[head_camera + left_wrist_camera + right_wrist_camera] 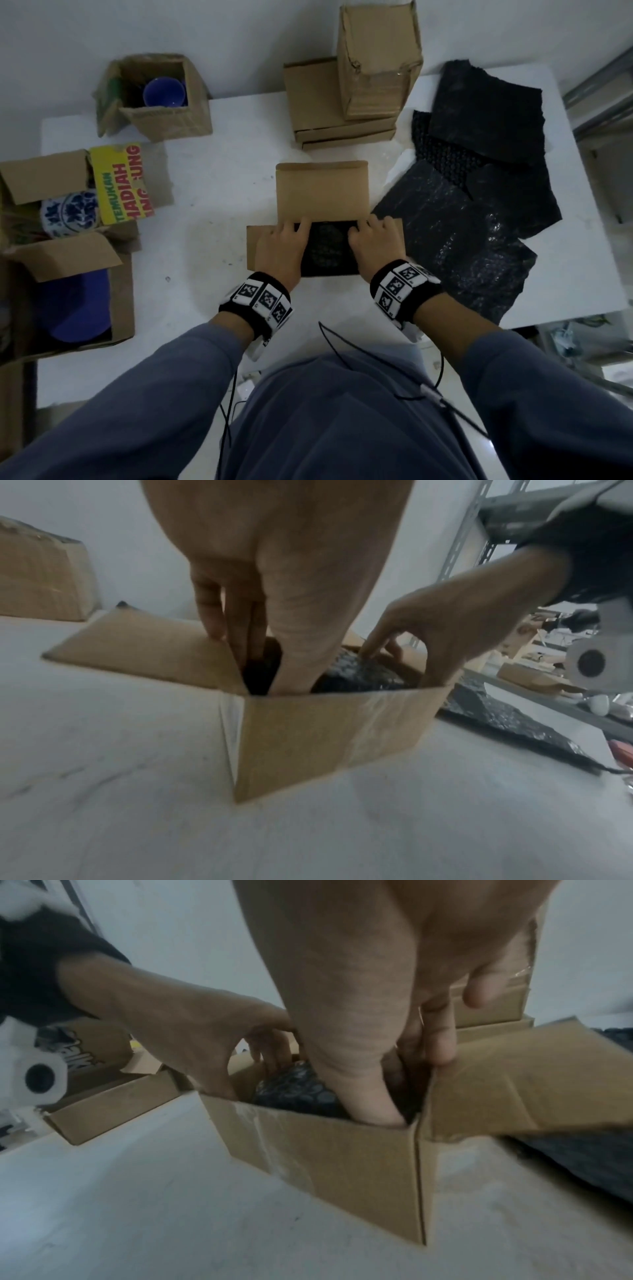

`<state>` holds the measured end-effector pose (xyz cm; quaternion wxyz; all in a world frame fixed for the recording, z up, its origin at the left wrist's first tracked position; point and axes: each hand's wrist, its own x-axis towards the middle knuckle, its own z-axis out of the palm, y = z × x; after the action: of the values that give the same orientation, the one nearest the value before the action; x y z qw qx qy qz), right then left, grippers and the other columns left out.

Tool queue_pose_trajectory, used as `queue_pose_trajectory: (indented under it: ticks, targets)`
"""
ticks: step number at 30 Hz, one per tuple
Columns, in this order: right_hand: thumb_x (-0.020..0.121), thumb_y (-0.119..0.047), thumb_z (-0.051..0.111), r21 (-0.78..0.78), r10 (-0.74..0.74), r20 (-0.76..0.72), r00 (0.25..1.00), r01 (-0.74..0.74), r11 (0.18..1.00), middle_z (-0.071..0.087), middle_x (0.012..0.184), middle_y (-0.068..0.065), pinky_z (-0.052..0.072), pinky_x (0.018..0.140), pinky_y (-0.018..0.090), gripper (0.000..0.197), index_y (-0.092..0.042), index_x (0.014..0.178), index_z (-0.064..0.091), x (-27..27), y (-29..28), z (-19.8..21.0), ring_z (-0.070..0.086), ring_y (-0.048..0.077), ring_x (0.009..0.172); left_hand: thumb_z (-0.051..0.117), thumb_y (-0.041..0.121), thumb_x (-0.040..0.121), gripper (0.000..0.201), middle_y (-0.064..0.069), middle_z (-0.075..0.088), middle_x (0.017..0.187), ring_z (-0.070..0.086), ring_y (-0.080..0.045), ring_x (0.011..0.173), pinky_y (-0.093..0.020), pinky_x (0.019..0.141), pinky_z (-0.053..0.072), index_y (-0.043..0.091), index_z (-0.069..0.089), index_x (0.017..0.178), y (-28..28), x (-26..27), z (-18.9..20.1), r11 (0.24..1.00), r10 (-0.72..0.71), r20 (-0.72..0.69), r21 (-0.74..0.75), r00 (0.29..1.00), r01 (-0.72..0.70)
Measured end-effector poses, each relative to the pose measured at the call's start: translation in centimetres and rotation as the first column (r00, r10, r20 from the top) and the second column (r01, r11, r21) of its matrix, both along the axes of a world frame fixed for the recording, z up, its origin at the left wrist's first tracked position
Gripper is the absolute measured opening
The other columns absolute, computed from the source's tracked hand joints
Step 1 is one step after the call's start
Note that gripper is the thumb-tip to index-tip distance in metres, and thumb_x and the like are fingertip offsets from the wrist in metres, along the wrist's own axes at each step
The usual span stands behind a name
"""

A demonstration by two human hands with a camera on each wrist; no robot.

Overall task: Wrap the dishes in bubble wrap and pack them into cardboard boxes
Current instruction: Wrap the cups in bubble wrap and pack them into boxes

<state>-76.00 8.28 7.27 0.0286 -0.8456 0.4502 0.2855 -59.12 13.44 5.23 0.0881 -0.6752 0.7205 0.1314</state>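
Observation:
An open cardboard box [322, 192] stands mid-table with its flaps spread. Inside lies a dish bundled in black bubble wrap [325, 246]. My left hand [281, 240] reaches into the box at the bundle's left end and my right hand [373, 236] at its right end. In the left wrist view the left hand's fingers [236, 631] and thumb go down inside the box [325, 737] beside the bundle [359, 674]. The right wrist view shows the right hand [359, 1028] tucked into the box corner against the bundle [294, 1093]. Both hands hold it, fingers behind and thumbs in front.
Left of me are open boxes with a blue bowl [164, 92], a blue-and-white patterned dish [68, 212] and a blue plate [78, 308]. Closed boxes [342, 99] are stacked at the back. Black bubble wrap sheets [472, 205] cover the table's right side.

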Motion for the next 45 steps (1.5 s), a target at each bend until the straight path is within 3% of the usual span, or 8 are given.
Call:
queue_pose_trajectory:
  ticks: [13, 22, 26, 31, 36, 39, 43, 45]
  targets:
    - [0.088, -0.023, 0.056, -0.097, 0.039, -0.033, 0.999, -0.042, 0.994, 0.061, 0.108, 0.003, 0.033, 0.094, 0.041, 0.019, -0.019, 0.105, 0.063, 0.4, 0.1, -1.7, 0.044, 0.028, 0.115, 0.068, 0.0, 0.054, 0.073, -0.001, 0.059, 0.059, 0.056, -0.025, 0.056, -0.042, 0.108, 0.029, 0.007, 0.053, 0.126, -0.3, 1.7, -2.6, 0.98, -0.162, 0.051, -0.107, 0.986, 0.166]
    - [0.089, -0.016, 0.056, -0.081, 0.032, -0.001, 0.999, -0.032, 0.996, 0.062, 0.11, 0.006, 0.032, 0.1, 0.044, 0.018, -0.015, 0.104, 0.064, 0.3, 0.4, -1.9, 0.043, 0.03, 0.119, 0.075, 0.009, 0.06, 0.056, 0.0, 0.063, 0.066, 0.063, -0.026, 0.066, -0.059, 0.12, 0.012, 0.014, 0.061, 0.115, -0.5, 1.7, -1.9, 0.98, -0.199, 0.05, -0.021, 0.979, 0.2]
    - [0.076, -0.019, 0.067, 0.03, -0.045, 0.256, 0.966, 0.039, 0.999, 0.063, 0.11, 0.007, 0.031, 0.105, 0.047, 0.039, -0.014, 0.114, 0.061, -1.5, -0.6, -1.0, 0.046, 0.031, 0.118, 0.079, 0.017, 0.068, 0.072, -0.004, 0.07, 0.11, 0.065, -0.026, 0.102, -0.052, 0.121, 0.001, 0.016, 0.054, 0.136, 0.0, 3.3, -1.2, 0.978, -0.205, -0.179, -0.082, 0.962, 0.193]
    - [0.065, -0.03, 0.076, -0.049, -0.29, 0.596, 0.748, 0.395, 0.917, 0.052, 0.115, 0.009, 0.043, 0.088, 0.044, 0.057, -0.016, 0.117, 0.058, -4.7, 0.2, -0.2, 0.049, 0.031, 0.105, 0.081, 0.01, 0.061, 0.07, -0.011, 0.046, 0.13, 0.049, -0.028, 0.116, -0.044, 0.099, 0.047, 0.015, 0.056, 0.126, 2.9, 4.5, 0.3, 0.899, 0.095, -0.462, -0.342, 0.882, -0.275]
    - [0.074, -0.002, 0.072, 0.428, -0.646, 0.754, 0.12, 0.656, 0.622, 0.056, 0.095, 0.0, 0.048, 0.08, 0.037, 0.066, -0.017, 0.13, 0.041, -6.3, 1.9, -0.9, 0.057, 0.022, 0.09, 0.069, -0.002, 0.079, 0.067, -0.002, 0.057, 0.103, 0.063, -0.015, 0.085, -0.021, 0.065, 0.052, 0.023, 0.036, 0.132, 4.6, 2.9, 0.4, 0.654, 0.499, -0.817, 0.137, 0.288, -0.744]
    - [0.078, -0.006, 0.075, 0.467, -0.617, 0.781, 0.093, 0.568, 0.678, 0.058, 0.086, -0.003, 0.051, 0.071, 0.03, 0.055, -0.02, 0.124, 0.049, -5.4, 2.5, -1.0, 0.059, 0.011, 0.075, 0.073, 0.009, 0.079, 0.061, 0.004, 0.059, 0.101, 0.063, -0.012, 0.086, -0.029, 0.069, 0.056, 0.028, 0.041, 0.128, 4.8, 1.2, 0.2, 0.739, 0.426, -0.817, 0.066, 0.389, -0.67]
    - [0.079, -0.045, 0.073, 0.368, -0.54, 0.717, 0.441, 0.419, 0.83, 0.056, 0.117, 0.0, 0.051, 0.091, 0.036, 0.05, -0.019, 0.121, 0.064, -3.9, 3.2, -2.3, 0.057, 0.017, 0.102, 0.08, 0.035, 0.074, 0.041, 0.003, 0.043, 0.123, 0.046, -0.014, 0.113, -0.034, 0.081, 0.052, 0.02, 0.061, 0.107, 4.9, 0.1, -1.3, 0.935, 0.315, -0.509, 0.019, 0.801, -0.355]
    - [0.088, -0.038, 0.065, 0.321, -0.475, 0.696, 0.538, 0.359, 0.877, 0.056, 0.127, 0.004, 0.047, 0.098, 0.038, 0.04, -0.017, 0.122, 0.067, -3.7, 3.1, -2.9, 0.055, 0.023, 0.111, 0.073, 0.031, 0.082, 0.023, 0.001, 0.044, 0.122, 0.049, -0.016, 0.111, -0.035, 0.082, 0.053, 0.017, 0.066, 0.099, 4.4, 0.3, -1.3, 0.943, 0.287, -0.502, -0.003, 0.816, -0.333]
